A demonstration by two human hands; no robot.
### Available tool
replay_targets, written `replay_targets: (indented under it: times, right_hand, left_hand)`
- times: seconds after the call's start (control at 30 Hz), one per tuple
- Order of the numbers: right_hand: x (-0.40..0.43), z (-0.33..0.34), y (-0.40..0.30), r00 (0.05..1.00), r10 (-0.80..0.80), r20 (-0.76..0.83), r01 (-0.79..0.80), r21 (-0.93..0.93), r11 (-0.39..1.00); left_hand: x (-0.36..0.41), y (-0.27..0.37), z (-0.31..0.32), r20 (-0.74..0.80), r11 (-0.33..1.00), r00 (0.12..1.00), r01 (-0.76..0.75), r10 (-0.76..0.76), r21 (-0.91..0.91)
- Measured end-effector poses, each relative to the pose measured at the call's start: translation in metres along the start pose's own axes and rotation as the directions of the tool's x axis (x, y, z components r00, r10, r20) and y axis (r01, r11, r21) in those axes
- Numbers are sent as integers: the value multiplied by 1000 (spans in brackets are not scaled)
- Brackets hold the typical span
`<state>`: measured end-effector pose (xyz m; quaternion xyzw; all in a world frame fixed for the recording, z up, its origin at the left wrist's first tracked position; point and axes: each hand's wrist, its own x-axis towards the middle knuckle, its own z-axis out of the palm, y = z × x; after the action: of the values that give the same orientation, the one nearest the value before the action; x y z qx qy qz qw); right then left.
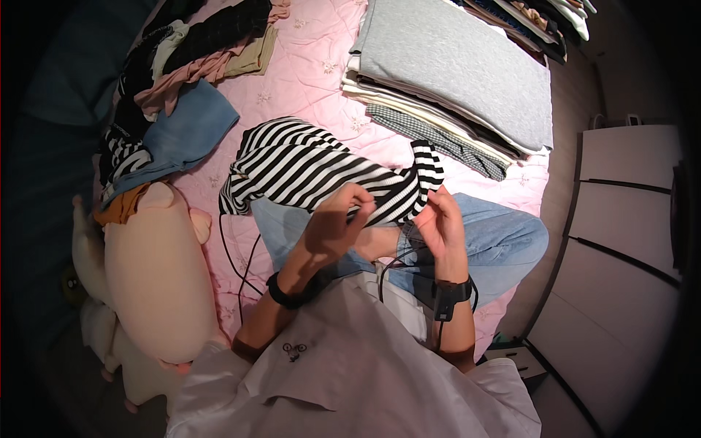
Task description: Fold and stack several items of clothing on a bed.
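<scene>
A black-and-white striped ribbed knit garment (306, 164) lies in a loose heap across my lap and the bed. Its narrow end, perhaps a sleeve, bends up at the right. My right hand (444, 224) grips that end between thumb and fingers. Curled above the garment's near edge is my left hand (334, 224); its thumb and fingertips are close together, and whether they pinch any cloth cannot be made out. Both wrists wear black bands with cables. Beneath the garment are my crossed legs in blue jeans (493, 235).
A tall stack of folded clothes, topped by a grey one (449, 65), stands at the back right. Loose clothes, including a blue garment (189, 128), lie at the left. A pink plush toy (159, 274) rests beside me on the pink quilt (296, 71). Pale cabinets (619, 219) line the right.
</scene>
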<state>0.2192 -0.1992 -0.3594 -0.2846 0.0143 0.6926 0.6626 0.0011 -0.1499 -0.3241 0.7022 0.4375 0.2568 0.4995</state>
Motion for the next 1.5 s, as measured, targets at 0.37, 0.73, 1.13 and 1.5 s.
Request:
replay_targets:
  times: [0.37, 0.73, 1.13, 1.5]
  right_hand:
    - [2, -25, -2, 835, -58, 547, -22, 138, 990]
    - [-18, 10, -8, 969, -111, 222, 246, -919, 307]
    - [-20, 47, -31, 703, -186, 686, 592, -710, -382]
    - [-23, 77, -80, 688, -510, 517, 457, -854, -248]
  left_hand:
    - [13, 14, 2, -102, 963, 958, -267, 268, 20]
    - [15, 35, -2, 3, 978, 996, 93, -94, -189]
    - [6, 100, -28, 249, 973, 967, -103, 50, 206]
    - [40, 132, -128, -204, 609, 849, -164, 488, 776]
